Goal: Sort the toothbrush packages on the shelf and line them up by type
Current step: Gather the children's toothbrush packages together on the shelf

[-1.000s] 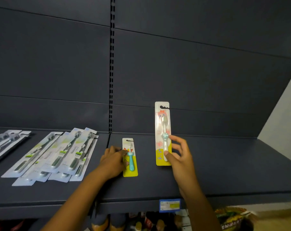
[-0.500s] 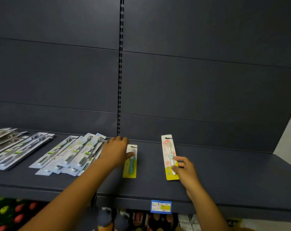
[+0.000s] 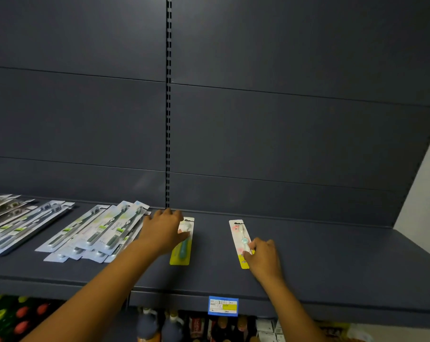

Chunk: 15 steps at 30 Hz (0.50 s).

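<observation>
Low in the frame, our right hand (image 3: 262, 257) pinches the pink children's toothbrush package (image 3: 239, 239) at its lower end; our left hand (image 3: 163, 230) lies flat-fingered over the teal one (image 3: 183, 248). Both look light, stiff and slippery on the shelf (image 3: 332, 262), best held by the edges. Farther left, adult packs (image 3: 103, 233) overlap.

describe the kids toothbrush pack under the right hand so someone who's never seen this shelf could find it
On the dark shelf, look right of the slotted upright in the back wall, above the blue price tag. Two yellow-bottomed packs lie flat there. It is the right-hand pack, under the right hand: long and narrow with pink print and a pale brush, while its neighbour is shorter and holds a teal brush.
</observation>
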Tool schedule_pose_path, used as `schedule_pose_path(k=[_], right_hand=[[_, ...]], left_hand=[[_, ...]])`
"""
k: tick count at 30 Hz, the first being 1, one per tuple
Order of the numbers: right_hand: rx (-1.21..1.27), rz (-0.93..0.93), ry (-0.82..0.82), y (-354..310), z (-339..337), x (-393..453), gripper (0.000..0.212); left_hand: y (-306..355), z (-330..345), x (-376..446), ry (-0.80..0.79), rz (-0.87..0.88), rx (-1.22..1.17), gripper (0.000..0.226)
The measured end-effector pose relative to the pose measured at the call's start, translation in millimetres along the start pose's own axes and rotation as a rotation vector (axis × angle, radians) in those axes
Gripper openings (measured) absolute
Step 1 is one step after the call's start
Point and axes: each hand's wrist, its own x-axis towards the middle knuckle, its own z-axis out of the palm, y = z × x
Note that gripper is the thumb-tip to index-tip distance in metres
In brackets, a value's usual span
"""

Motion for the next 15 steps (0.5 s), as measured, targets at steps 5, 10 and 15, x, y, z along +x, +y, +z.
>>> schedule_pose_path(k=[5, 10, 15], right_hand=[[-0.235, -0.028, 0.011, -8, -5, -5, 0.041], [-0.189, -0.274, -0.014, -51, 0, -3, 0.046], [-0.193, -0.509, -0.273, -151, 27, -11, 0.049]], left_hand=[[-15, -5, -10, 0.021, -0.022, -0.007, 0.054], [-62, -17, -26, 0.031, -0.049, -0.015, 0.055], [-140, -34, -53, 0.006, -0.118, -0.016, 0.054]])
